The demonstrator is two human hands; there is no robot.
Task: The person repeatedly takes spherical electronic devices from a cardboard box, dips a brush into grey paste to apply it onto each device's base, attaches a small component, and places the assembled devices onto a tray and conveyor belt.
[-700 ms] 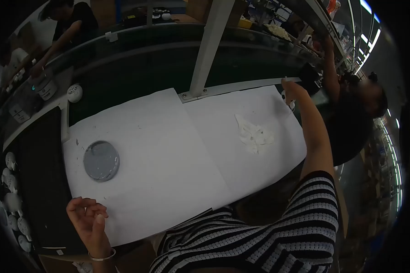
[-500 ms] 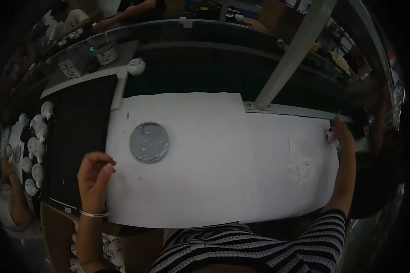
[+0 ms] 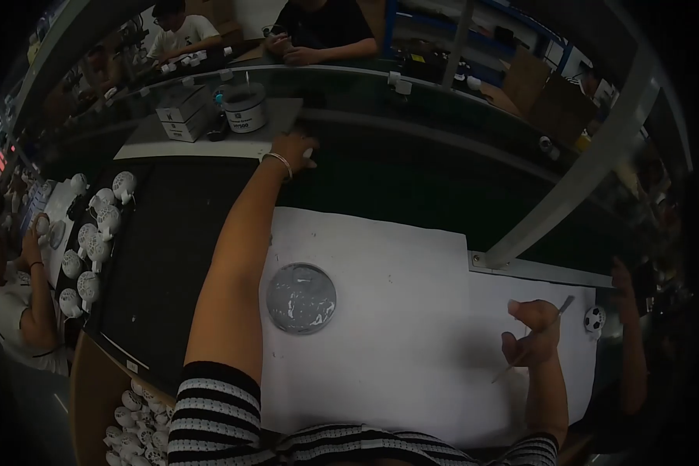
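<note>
My left hand (image 3: pixel 292 151) is stretched out to the far side, over the dark green belt. Its fingers are closed round a white ball-shaped piece (image 3: pixel 309 154), mostly hidden by the hand. Over the right part of the white sheet (image 3: pixel 396 342), my right hand (image 3: pixel 534 332) holds a thin stick-like tool (image 3: pixel 565 304) with a flattened upper end. The tool slants down to the left past my fingers. Between my arms lies a round dish of grey paste (image 3: pixel 301 298), its surface wet and shiny. A small black-and-white football-patterned ball (image 3: pixel 595 318) rests by the sheet's right edge.
A white tub (image 3: pixel 245 109) and a box (image 3: pixel 182 116) stand at the back left. Several white ball-shaped pieces (image 3: pixel 99 247) line the black mat (image 3: pixel 163 256); more fill a carton below. A metal post (image 3: pixel 575 175) rises at the right. Other people sit around.
My left hand has moved from beside the dish up to the white ball piece on the far side and closed on it. My right hand has come leftward from the football-patterned ball. The view has shifted.
</note>
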